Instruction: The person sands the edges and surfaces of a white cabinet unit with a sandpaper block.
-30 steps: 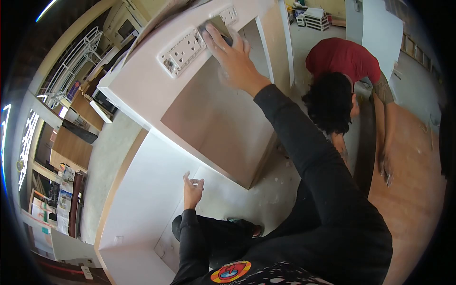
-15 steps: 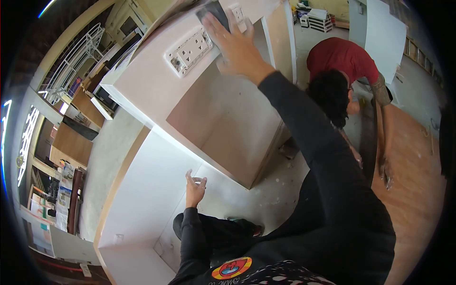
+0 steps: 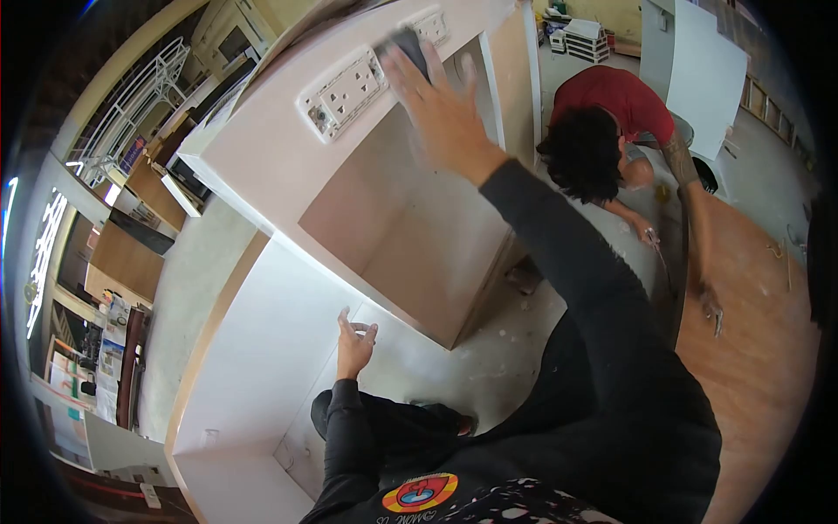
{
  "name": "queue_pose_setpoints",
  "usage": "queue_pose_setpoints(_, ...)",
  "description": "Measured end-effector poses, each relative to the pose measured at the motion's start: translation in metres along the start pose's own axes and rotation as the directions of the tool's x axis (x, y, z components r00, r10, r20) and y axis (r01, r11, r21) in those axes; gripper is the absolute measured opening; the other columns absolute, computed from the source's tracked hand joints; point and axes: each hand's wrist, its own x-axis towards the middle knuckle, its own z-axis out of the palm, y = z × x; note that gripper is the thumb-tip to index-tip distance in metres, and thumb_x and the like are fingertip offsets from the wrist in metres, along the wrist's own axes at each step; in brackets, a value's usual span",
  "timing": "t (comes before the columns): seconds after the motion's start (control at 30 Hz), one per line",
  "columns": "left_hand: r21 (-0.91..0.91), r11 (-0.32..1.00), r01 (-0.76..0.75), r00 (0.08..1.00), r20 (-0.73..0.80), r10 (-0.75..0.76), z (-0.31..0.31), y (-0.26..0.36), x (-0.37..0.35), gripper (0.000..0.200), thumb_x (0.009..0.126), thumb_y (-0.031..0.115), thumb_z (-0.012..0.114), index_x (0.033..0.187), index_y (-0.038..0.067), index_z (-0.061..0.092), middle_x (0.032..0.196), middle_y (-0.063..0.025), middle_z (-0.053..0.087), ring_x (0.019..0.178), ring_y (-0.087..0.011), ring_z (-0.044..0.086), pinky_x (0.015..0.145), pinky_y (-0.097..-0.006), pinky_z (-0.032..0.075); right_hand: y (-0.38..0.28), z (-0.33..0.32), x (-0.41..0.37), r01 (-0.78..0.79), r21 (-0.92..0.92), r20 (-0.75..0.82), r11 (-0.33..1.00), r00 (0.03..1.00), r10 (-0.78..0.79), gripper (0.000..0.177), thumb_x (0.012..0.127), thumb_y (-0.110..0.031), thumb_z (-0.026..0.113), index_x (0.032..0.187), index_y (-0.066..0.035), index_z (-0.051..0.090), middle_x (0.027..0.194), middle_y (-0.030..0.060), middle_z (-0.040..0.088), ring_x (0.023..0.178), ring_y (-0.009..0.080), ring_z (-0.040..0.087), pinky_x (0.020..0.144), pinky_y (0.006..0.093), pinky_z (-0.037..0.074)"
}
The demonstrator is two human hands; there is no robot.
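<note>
Down from the panel's point(image 3: 253, 144) upper edge, the dark block point(image 3: 408, 51) has shifted into the strip between the nearer socket plate point(image 3: 349, 92) and the farther one point(image 3: 430, 28), so that strip is now the part being covered. The right hand point(image 3: 445, 122) holds the block under its fingers — motion blur seems to hide exactly how they grip, and the fingertips further from the block stand spread. The left hand point(image 3: 354, 349) has hardly moved: loosely curled, nothing visible in it, in front of the white board point(image 3: 279, 314). Beyond, the co-worker's head point(image 3: 583, 153) has swung nearer the cabinet — one hand point(image 3: 648, 234) shows low over the floor, the other point(image 3: 711, 307) over the wooden sheet point(image 3: 751, 367).
</note>
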Motion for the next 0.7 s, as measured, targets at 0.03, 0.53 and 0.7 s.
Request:
queue_pose_setpoints(0.03,0.009,1.000,0.010,1.000,0.004,-0.010,0.002,-0.002,0.000,0.075,0.089,0.014,0.070,0.146,-0.002,0.023,0.090,-0.0176,0.069,0.070,-0.0256,0.069,0.068,-0.0364,0.054,0.004,-0.005,0.014,0.040,-0.020,-0.071,0.999,0.997,-0.041,0.093,0.073,-0.007,0.063,0.157,-0.013,0.024,0.163,0.0011,0.025,0.149,0.0351,0.021,0.107,0.0730,0.019)
queue_pose_setpoints(0.53,0.031,0.999,0.035,0.999,0.032,-0.036,0.001,-0.002,0.001,0.078,0.088,0.013,0.071,0.147,-0.003,0.022,0.094,-0.0180,0.069,0.068,-0.0256,0.069,0.066,-0.0357,0.054,0.005,0.001,-0.010,-0.023,0.228,0.121,0.973,0.993,-0.005,0.108,0.067,-0.027,0.068,0.159,-0.009,0.013,0.165,0.0106,0.019,0.151,0.0417,0.011,0.109,0.0753,0.008)
queue_pose_setpoints(0.7,0.014,0.999,0.033,0.999,0.018,-0.033,0.002,0.001,0.002,0.079,0.088,0.013,0.071,0.147,-0.003,0.021,0.094,-0.0184,0.069,0.067,-0.0257,0.069,0.065,-0.0371,0.054,0.022,-0.004,0.024,0.026,0.276,0.029,0.961,0.999,-0.035,0.095,0.080,-0.029,0.062,0.159,-0.008,0.013,0.164,0.0150,0.019,0.151,0.0436,0.010,0.111,0.0722,0.003)
